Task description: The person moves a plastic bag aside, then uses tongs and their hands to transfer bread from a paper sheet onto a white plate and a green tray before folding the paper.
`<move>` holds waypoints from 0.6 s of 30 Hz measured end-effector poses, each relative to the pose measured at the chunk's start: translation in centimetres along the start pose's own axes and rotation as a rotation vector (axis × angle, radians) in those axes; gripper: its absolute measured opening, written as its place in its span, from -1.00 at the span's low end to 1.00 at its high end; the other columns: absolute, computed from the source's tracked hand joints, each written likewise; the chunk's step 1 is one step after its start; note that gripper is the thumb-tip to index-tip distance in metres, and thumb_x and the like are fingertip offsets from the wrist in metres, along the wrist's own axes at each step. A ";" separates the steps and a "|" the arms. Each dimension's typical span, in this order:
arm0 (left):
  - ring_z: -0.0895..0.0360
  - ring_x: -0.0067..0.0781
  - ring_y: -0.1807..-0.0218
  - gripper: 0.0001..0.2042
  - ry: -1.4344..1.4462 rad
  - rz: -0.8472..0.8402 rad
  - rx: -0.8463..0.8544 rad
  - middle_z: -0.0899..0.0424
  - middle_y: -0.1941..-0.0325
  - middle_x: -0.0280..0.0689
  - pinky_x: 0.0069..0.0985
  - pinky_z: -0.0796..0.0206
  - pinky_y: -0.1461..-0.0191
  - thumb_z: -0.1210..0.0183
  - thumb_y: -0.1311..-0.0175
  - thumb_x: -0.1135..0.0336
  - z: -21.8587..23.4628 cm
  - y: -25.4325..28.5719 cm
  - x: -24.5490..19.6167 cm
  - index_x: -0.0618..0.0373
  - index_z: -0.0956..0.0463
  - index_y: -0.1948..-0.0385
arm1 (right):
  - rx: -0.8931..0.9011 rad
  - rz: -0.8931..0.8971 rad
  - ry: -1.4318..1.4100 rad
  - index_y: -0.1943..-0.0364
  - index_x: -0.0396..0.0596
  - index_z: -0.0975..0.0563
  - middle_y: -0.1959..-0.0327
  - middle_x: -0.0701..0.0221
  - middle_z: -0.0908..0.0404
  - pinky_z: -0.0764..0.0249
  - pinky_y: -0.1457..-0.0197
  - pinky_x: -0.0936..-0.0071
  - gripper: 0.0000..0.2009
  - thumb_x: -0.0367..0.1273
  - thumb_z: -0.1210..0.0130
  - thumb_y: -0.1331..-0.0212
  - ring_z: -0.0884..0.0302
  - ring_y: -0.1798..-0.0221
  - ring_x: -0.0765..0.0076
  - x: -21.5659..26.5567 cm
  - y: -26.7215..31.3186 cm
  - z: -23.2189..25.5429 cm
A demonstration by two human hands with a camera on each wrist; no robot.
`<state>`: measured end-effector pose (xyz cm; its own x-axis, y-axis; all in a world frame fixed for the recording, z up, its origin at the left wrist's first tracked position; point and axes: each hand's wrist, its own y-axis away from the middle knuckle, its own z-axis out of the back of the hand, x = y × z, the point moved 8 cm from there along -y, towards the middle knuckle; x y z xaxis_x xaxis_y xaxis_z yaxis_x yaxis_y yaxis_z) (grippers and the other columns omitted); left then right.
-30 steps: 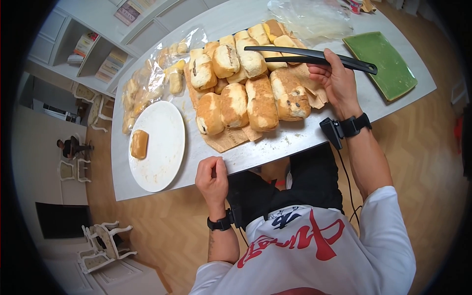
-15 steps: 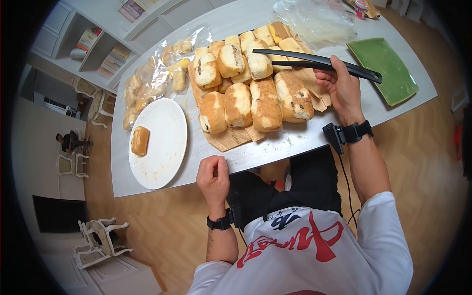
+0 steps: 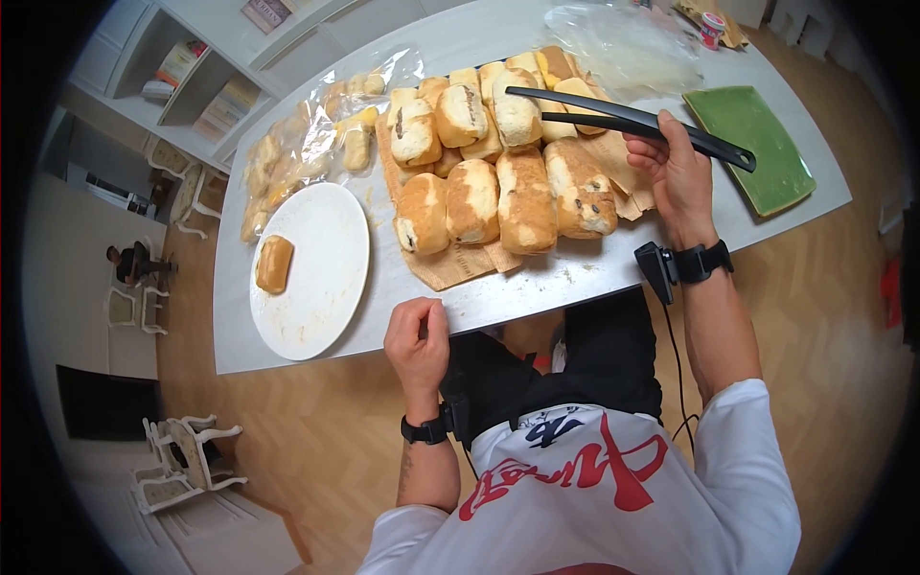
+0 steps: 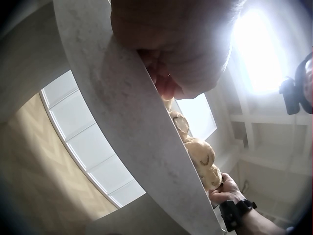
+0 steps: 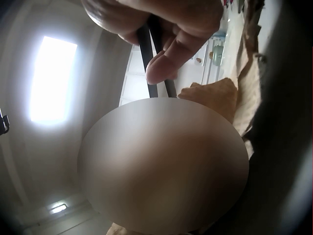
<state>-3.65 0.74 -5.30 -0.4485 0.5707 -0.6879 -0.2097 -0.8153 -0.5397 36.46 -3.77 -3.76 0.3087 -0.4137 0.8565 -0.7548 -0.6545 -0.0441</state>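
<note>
My right hand (image 3: 678, 182) grips black tongs (image 3: 652, 122) near their joined end; their two arms stand spread over the back row of bread rolls, the tips by a pale roll (image 3: 517, 110). Whether the tips touch it, I cannot tell. Several browned rolls (image 3: 527, 201) lie in a front row on brown paper (image 3: 450, 270). With fingers curled and nothing in them, my left hand (image 3: 418, 347) rests at the table's front edge. In the right wrist view, fingers (image 5: 161, 68) wrap the black tongs (image 5: 146, 54); a blurred oval covers much of that view.
A white plate (image 3: 321, 307) at the left bears one small roll (image 3: 274, 264). Behind it lie bagged rolls (image 3: 273, 163). At the right is a green tray (image 3: 757, 153), with a clear plastic bag (image 3: 623, 48) and a small cup (image 3: 711, 31) at the back.
In the head view, the table and its contents have shifted slightly, the rolls and tongs to the right. The right hand still holds the tongs, and the left hand stays curled.
</note>
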 end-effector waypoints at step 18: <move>-0.55 -0.36 0.44 -0.96 0.132 0.025 -0.051 -0.62 0.42 -0.23 -0.52 -0.37 0.38 -0.22 -0.12 0.57 1.0 -0.4 0.5 0.21 -0.58 0.44 | 0.275 -0.115 -0.073 0.04 -0.28 -0.48 0.29 0.14 -0.68 -0.65 0.32 0.55 -0.69 -0.26 -0.01 -0.38 -0.67 0.35 0.40 -2.4 9.2 -11.1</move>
<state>-4.64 1.28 -4.94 -0.3341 0.5611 -0.7573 -0.1543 -0.8252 -0.5433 22.35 -1.78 -0.52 0.4316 -0.3649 0.8250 -0.5304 -0.8424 -0.0951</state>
